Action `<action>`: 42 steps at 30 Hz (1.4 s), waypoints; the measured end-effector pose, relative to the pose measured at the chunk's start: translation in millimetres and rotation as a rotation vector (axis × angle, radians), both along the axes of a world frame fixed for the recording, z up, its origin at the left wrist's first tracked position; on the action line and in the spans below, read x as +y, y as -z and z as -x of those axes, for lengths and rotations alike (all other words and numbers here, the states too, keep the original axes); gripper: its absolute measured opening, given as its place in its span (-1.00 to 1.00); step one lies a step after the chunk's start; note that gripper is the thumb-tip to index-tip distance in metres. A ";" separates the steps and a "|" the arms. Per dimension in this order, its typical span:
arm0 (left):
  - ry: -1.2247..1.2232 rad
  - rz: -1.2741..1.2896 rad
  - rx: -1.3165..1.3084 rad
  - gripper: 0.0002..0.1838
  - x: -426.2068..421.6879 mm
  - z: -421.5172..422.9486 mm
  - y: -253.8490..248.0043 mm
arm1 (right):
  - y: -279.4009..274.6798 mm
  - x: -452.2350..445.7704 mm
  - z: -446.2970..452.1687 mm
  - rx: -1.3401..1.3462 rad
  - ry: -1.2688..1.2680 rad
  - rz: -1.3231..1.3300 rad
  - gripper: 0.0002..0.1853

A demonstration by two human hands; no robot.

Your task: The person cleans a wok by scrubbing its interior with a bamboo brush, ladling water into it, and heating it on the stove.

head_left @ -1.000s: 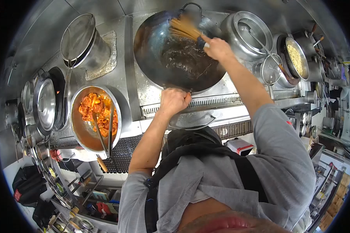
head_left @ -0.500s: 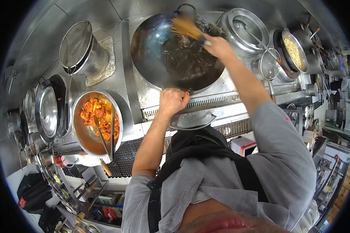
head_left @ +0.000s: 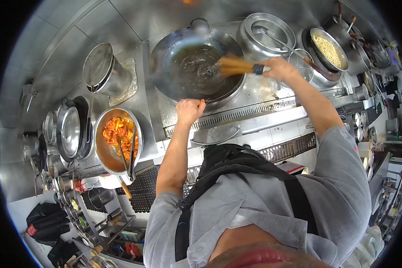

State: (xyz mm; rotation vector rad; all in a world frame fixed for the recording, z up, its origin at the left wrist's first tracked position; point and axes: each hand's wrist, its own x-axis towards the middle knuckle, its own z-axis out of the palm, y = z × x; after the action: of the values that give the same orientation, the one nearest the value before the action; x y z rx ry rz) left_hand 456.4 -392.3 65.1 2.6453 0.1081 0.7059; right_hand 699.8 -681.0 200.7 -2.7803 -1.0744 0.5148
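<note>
A large dark wok (head_left: 165,58) sits on the stove with dark liquid in its bottom. My left hand (head_left: 190,110) is closed in a fist at its near edge, where the handle would be; the fingers cover what they grip. In my right hand (head_left: 280,71) is a bamboo wok brush (head_left: 237,66), held by its dark-banded end. The bristles, blurred by motion, reach over the wok's right rim and point left into it.
Left of the wok stand a steel bowl (head_left: 103,157) of orange-red food with tongs (head_left: 131,154), and a pot (head_left: 118,80) topped by a strainer (head_left: 98,67). To the right are a lidded pot (head_left: 250,35), a ladle (head_left: 286,46) and a pan of noodles (head_left: 328,51).
My right hand has swung the brush from the wok's far side out to its right rim. My left hand stays at the near edge. The camera view has shifted slightly.
</note>
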 end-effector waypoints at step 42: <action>0.394 -0.641 0.263 -0.71 -103.5 -13.7 -203.4 | 112.8 -182.0 153.3 0.133 0.164 -0.603 -0.38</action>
State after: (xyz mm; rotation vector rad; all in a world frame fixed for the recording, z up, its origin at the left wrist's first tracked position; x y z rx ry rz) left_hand 470.1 -495.8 268.4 3.1993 -0.6544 0.2795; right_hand 546.5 -863.0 87.9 -2.2416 -0.7953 0.2868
